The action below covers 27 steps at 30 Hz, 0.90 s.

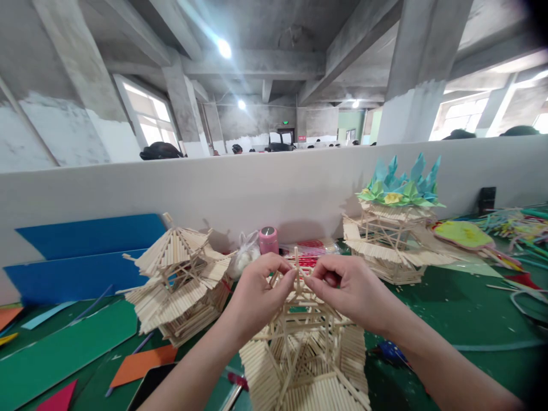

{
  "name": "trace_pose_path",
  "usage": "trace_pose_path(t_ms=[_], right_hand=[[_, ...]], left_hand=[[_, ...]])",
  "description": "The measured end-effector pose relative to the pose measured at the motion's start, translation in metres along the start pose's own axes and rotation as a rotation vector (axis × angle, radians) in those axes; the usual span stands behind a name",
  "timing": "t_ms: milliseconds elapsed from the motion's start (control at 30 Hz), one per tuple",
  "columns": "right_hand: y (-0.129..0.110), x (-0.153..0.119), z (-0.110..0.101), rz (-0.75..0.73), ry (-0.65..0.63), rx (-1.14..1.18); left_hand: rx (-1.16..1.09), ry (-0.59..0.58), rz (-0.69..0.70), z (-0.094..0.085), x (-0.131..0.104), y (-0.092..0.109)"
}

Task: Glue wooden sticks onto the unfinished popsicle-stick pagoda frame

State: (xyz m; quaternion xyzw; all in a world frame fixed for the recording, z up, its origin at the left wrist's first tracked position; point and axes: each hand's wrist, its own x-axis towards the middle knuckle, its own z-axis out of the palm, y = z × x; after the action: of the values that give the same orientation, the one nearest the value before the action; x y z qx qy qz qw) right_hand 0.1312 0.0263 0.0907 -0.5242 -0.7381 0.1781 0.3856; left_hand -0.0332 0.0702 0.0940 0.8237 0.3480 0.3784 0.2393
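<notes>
Hands pinching slim, pale wooden sticks atop slatted tower.

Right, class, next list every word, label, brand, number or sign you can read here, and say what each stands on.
Nothing can be read with certainty.
Lit green sign, above the far doorway: too small to read.
Red sign, on the far wall: too small.
Pink container: no legible label.
</notes>
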Motion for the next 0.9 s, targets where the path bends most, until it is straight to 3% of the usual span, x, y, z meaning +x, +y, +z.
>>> trace_pose_path(t_ms=[900], right_hand=[[0.0011, -0.0009, 0.0011, -0.013, 0.022, 0.048]], left_hand=[[0.001, -0.013, -0.002, 0.0017, 0.0000, -0.0020]])
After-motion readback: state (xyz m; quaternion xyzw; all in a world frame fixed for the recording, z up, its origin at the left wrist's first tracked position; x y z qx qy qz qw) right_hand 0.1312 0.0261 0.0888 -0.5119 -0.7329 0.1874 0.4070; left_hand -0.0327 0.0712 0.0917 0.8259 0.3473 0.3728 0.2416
